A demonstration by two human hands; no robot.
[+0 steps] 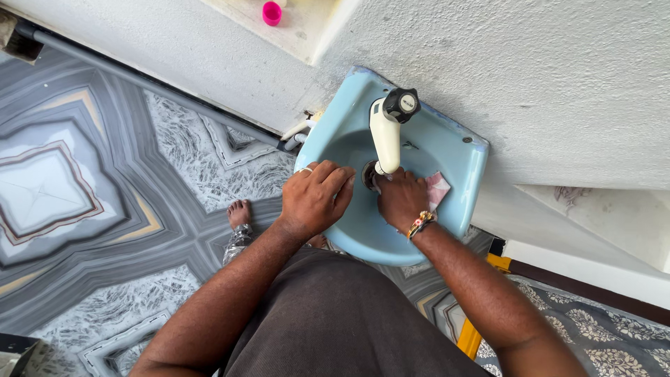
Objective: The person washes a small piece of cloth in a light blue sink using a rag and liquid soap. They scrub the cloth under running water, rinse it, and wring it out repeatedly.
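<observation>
Head view, looking straight down. Nearest to me: the dark grey cloth of the person's garment (335, 314) and both forearms reaching forward over it.

Left hand (315, 197): fingers together and curled over the near rim of the small pale-blue ceramic wall basin (457, 174), palm down, a ring on one finger. It holds nothing; I read it as a brace.

Right hand (401, 199): closed down on a pink-and-white cloth (438, 188), which it presses against the inside of the bowl just right of the drain. A beaded bracelet (421, 223) sits on that wrist. Only the cloth's corner shows beyond the knuckles; the rest is under the hand.

Directly above the right hand: a cream plastic tap with a black knob (387, 129), its spout ending just over the knuckles. I cannot tell whether water is running.

Step in hand, my judgement: wiping the inner bowl, at present near the drain and below the spout.

Next move, my judgement: it calls for sliding the cloth along the bowl wall with pressure kept on, clearing the spout, while the left hand steadies.

Further out: one bare foot (239, 213) on the grey patterned tile floor (84, 188), a grey pipe (139, 78) along the white wall, a small pink cap (271, 12) on the ledge above.
</observation>
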